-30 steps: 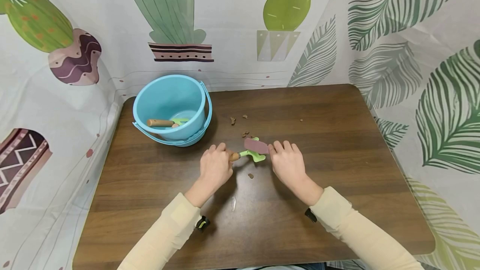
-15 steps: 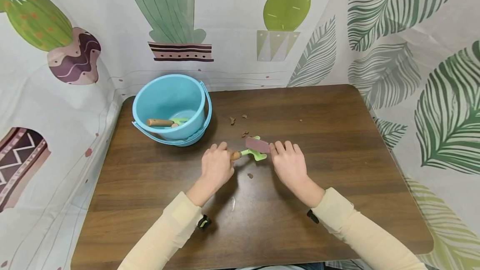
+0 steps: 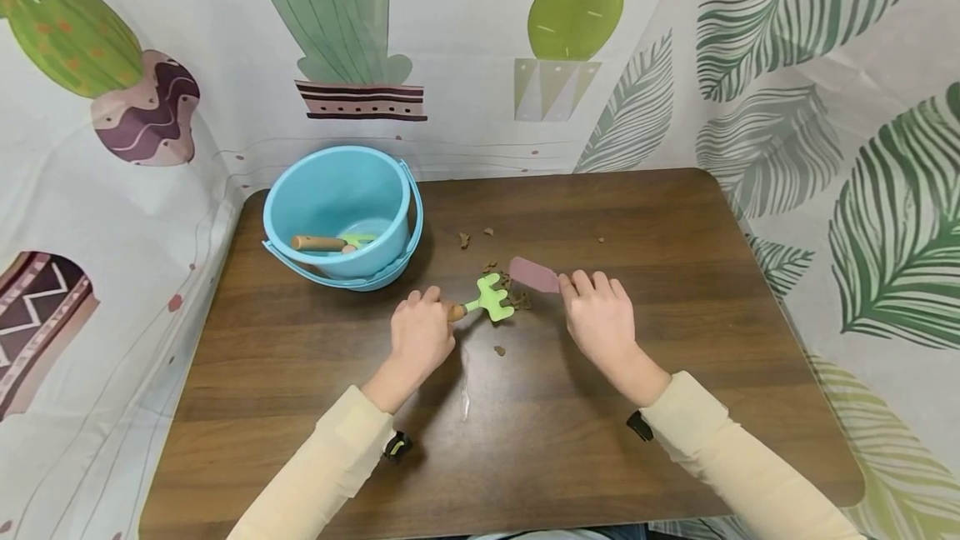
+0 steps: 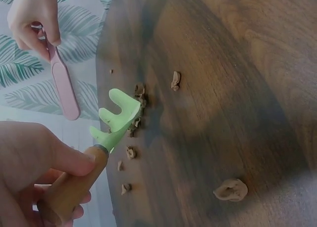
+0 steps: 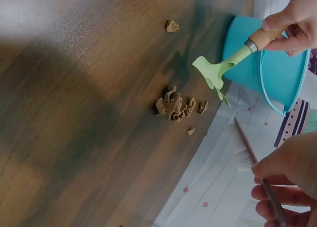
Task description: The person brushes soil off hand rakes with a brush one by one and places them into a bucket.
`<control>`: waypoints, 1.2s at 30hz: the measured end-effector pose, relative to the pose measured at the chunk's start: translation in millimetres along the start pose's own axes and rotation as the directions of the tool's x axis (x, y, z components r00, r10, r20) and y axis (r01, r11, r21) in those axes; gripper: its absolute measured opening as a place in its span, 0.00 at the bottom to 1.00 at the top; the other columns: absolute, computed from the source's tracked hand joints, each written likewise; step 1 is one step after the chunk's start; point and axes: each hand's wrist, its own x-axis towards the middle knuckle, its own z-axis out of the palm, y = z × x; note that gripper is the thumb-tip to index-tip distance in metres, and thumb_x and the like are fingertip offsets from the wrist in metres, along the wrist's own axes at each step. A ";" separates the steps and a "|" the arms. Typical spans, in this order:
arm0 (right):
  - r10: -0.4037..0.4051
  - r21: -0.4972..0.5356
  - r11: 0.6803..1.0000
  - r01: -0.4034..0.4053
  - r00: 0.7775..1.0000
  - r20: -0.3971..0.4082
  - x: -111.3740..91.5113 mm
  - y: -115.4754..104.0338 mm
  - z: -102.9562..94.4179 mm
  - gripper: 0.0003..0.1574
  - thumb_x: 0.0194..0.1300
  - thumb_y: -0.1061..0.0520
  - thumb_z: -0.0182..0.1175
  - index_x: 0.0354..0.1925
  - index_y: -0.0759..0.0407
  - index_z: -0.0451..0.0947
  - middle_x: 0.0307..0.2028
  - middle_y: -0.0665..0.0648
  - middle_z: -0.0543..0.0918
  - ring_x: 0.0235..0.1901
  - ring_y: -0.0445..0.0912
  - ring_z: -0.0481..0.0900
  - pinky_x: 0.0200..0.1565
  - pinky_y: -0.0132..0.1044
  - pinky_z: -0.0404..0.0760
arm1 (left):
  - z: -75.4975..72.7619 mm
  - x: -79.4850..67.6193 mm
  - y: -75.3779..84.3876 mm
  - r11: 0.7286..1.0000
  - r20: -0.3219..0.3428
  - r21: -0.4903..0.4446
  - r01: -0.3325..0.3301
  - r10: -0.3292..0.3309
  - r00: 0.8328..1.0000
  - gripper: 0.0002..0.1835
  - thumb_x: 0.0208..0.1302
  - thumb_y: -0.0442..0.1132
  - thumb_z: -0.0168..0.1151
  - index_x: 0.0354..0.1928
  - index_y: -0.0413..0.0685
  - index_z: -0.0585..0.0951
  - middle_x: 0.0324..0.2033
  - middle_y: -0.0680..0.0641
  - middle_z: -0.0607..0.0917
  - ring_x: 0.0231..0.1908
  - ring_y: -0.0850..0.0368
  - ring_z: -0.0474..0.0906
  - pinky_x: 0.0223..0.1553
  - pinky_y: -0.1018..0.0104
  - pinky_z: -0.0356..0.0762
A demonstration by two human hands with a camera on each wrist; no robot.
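My left hand (image 3: 422, 330) grips the wooden handle of a small garden fork with broad light-green tines (image 3: 492, 298). In my right hand (image 3: 600, 322) is a pink brush (image 3: 534, 274); the right wrist view shows its white bristles (image 5: 240, 147). The two tools are apart, with the brush to the right of the fork and raised above the table. A cluster of brown crumbs (image 5: 171, 104) lies on the table near the fork's tines. From the left wrist, the fork head (image 4: 119, 119) hides part of that cluster.
A light-blue bucket (image 3: 341, 169) stands at the table's back left, holding a wooden-handled tool (image 3: 320, 243) with a green end. Stray brown bits lie around, one nearer the front (image 3: 499, 351). A patterned cloth (image 3: 472, 40) hangs behind the brown table (image 3: 675, 440).
The brush has moved right and slightly back, away from the fork. The fork has shifted left. Brown crumbs that were covered now show between the two tools.
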 end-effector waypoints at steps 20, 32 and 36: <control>0.032 0.094 0.995 -0.038 0.997 0.068 3.4 -23.4 -4.7 0.11 0.54 0.59 0.61 0.37 0.59 0.84 0.27 0.55 0.80 0.23 0.51 0.74 0.21 0.38 0.68 | -1.6 2.0 8.0 0.998 -0.070 -0.066 -0.015 0.011 0.997 0.08 0.43 0.39 0.66 0.30 0.53 0.86 0.24 0.52 0.74 0.27 0.52 0.72 0.26 0.61 0.72; 0.075 0.108 0.991 -0.084 0.993 0.086 -0.7 -34.0 2.0 0.11 0.49 0.58 0.65 0.35 0.60 0.84 0.27 0.55 0.80 0.22 0.51 0.75 0.21 0.38 0.71 | -3.6 1.5 16.8 0.994 -0.098 -0.107 -0.006 -0.004 0.995 0.09 0.45 0.41 0.67 0.32 0.53 0.85 0.24 0.52 0.73 0.26 0.53 0.71 0.25 0.60 0.73; 0.088 0.089 0.991 -0.097 0.992 0.094 -1.7 -33.3 2.4 0.11 0.49 0.58 0.66 0.35 0.59 0.84 0.26 0.55 0.80 0.22 0.51 0.76 0.21 0.39 0.72 | -4.1 1.4 17.7 0.994 -0.111 -0.112 -0.012 -0.001 0.994 0.09 0.46 0.41 0.68 0.33 0.53 0.86 0.24 0.52 0.73 0.25 0.53 0.71 0.24 0.61 0.72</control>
